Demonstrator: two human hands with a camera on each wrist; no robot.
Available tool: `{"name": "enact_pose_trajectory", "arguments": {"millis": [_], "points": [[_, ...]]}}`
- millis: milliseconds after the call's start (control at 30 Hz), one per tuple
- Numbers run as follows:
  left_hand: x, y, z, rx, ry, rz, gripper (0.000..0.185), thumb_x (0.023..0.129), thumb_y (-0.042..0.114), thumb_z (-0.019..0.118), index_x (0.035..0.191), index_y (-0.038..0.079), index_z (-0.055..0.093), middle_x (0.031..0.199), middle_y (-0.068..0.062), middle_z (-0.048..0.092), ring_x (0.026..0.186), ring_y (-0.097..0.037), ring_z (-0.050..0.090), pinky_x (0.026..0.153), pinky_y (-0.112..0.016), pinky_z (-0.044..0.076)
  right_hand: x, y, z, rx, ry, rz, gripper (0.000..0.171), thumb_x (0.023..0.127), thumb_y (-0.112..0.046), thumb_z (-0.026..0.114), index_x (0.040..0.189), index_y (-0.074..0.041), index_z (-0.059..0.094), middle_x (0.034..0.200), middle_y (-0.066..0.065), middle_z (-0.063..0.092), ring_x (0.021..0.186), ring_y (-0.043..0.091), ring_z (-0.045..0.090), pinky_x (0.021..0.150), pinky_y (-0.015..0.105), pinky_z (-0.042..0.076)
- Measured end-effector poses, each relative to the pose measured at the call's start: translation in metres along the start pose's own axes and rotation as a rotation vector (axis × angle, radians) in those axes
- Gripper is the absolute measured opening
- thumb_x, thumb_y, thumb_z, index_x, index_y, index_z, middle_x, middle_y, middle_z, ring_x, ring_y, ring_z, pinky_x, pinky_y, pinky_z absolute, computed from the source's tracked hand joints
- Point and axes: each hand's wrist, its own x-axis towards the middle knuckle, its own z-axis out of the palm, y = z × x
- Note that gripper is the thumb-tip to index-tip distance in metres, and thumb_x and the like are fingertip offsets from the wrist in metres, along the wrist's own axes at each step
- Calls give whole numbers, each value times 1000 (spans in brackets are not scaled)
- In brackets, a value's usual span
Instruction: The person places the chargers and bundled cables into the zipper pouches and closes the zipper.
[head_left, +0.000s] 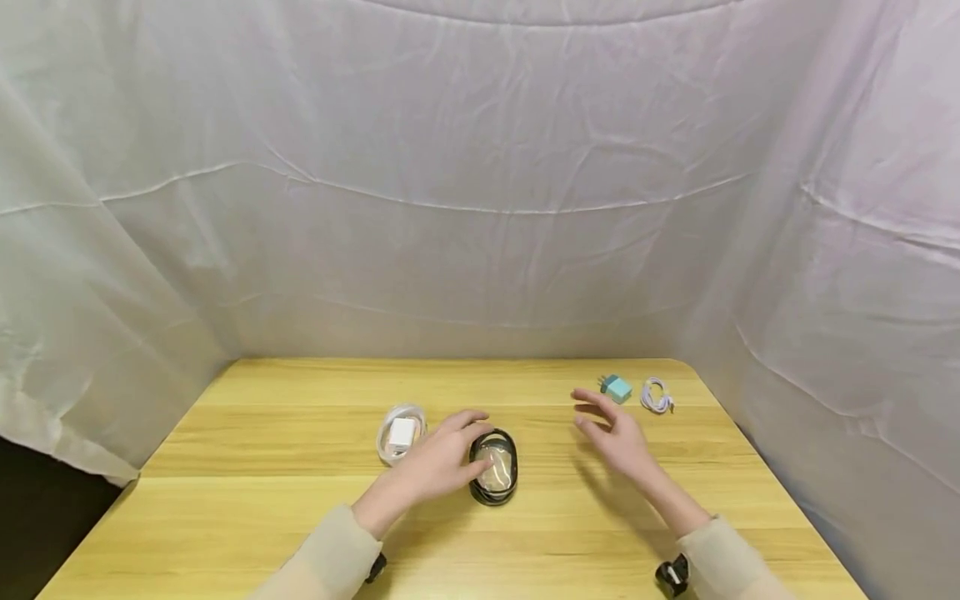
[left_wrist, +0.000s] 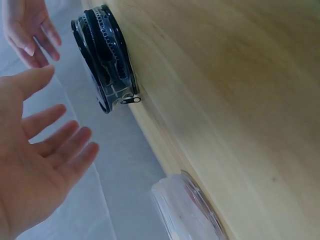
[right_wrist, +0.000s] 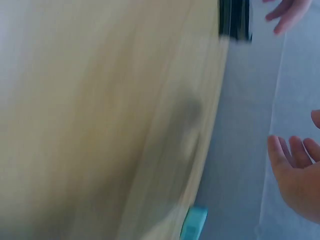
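A small clear zip pouch (head_left: 501, 478) with black edging lies in the middle of the table. In the left wrist view, the pouch (left_wrist: 103, 56) shows its zip and a metal puller at one end. My left hand (head_left: 438, 462) hovers beside the pouch with its fingers spread, apart from it in the left wrist view. A white charger (head_left: 402, 433) lies with a coiled white cable (head_left: 382, 443) to the left of that hand. My right hand (head_left: 619, 437) hangs over the table with loosely bent fingers, holding nothing. Nearest to it lies a teal plug adapter (head_left: 617, 389).
A coiled lilac cable (head_left: 664, 405) lies right of the teal adapter, near the table's far right corner. Pale cloth (head_left: 480, 250) hangs behind the wooden table (head_left: 300, 533) and along both sides. A dark gap (head_left: 52, 492) shows at the lower left.
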Motion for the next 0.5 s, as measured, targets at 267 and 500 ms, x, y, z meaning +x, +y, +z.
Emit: {"name": "enact_pose_trajectory", "arguments": {"millis": [267,500], "points": [[5,7,0,82,-69,138,59,99,44,69,147,13,58,160,-8,46,145,-30,46,116,-49,44,10,33,-53,-210,125,-44,41,101,-1,63,141,7,57,137,29,58,126,47,57,104,40,54],[6,9,8,139,-209,207,66,99,54,64,153,17,53,164,-8,40,150,-32,39,122,-46,35,21,71,-98,-362,88,92,49,104,-11,62,149,4,50,150,32,47,134,56,46,110,66,42]]}}
